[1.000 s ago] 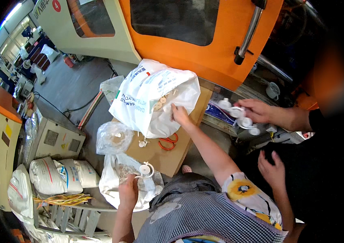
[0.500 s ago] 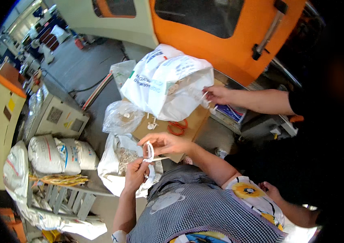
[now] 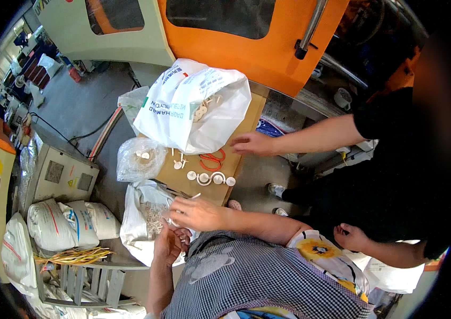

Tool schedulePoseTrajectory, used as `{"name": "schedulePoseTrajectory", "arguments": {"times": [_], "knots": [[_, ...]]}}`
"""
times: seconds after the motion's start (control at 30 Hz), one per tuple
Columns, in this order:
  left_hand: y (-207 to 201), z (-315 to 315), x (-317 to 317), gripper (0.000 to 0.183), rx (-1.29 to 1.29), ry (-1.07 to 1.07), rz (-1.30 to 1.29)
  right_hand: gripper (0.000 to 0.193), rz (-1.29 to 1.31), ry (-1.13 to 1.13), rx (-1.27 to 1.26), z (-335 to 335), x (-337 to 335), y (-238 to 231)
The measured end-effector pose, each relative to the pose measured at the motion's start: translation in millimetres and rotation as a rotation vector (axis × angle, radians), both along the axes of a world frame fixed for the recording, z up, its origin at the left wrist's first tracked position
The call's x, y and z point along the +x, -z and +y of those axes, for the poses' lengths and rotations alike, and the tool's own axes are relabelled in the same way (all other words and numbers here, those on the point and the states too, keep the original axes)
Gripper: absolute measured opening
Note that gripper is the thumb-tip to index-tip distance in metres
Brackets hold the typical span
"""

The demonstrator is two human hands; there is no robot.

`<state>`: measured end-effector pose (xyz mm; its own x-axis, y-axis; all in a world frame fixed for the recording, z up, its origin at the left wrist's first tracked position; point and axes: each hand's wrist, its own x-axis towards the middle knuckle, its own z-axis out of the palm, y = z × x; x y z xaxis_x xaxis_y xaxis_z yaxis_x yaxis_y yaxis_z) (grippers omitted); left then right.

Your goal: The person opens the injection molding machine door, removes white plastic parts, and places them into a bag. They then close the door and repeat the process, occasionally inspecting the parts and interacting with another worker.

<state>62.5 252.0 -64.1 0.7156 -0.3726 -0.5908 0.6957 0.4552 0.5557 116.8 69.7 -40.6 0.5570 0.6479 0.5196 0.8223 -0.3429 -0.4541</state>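
My right hand (image 3: 199,213) is closed above the near edge of the cardboard-covered table, a thin white plastic piece (image 3: 197,195) sticking up from its fingers. Just below it, my left hand (image 3: 169,245) has curled fingers, its fingertips close to the right ones; whatever they hold is hidden. Both hands are over an open white bag (image 3: 132,228) with many small white plastic pieces (image 3: 155,215). On the cardboard (image 3: 253,114) lie a white ring with round discs (image 3: 204,179), loose stemmed white discs (image 3: 178,164) and red-handled scissors (image 3: 213,159).
A large white sack (image 3: 167,119) with white parts inside stands on the table, beside a clear plastic bag (image 3: 135,166). A co-worker's hand (image 3: 252,144) reaches over the table's right edge. Behind is an orange machine door (image 3: 289,58); full sacks (image 3: 55,228) sit at left.
The white ring has left the clear view between my hands, which have drawn closer together. The co-worker's hand has let go of white parts; a ring with discs now lies near the scissors.
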Motion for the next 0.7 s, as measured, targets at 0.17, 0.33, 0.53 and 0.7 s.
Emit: {"name": "schedulePoseTrajectory", "arguments": {"times": [0.17,0.33,0.53,0.7], "knots": [[4,-6,-6,0.025,0.105,-0.271,-0.012,0.029,0.042,-0.057,-0.022,7,-9,2],[0,-1,-5,0.025,0.265,-0.176,-0.280,0.030,0.546,-0.076,0.031,-4,-12,-16],[-7,-19,4,0.019,0.043,-0.296,-0.045,0.039,0.657,-0.277,0.265,-23,-3,-17],[-9,-31,9,0.012,-0.207,-0.082,0.025,0.032,0.495,-0.132,0.336,-33,-3,-3]]}}
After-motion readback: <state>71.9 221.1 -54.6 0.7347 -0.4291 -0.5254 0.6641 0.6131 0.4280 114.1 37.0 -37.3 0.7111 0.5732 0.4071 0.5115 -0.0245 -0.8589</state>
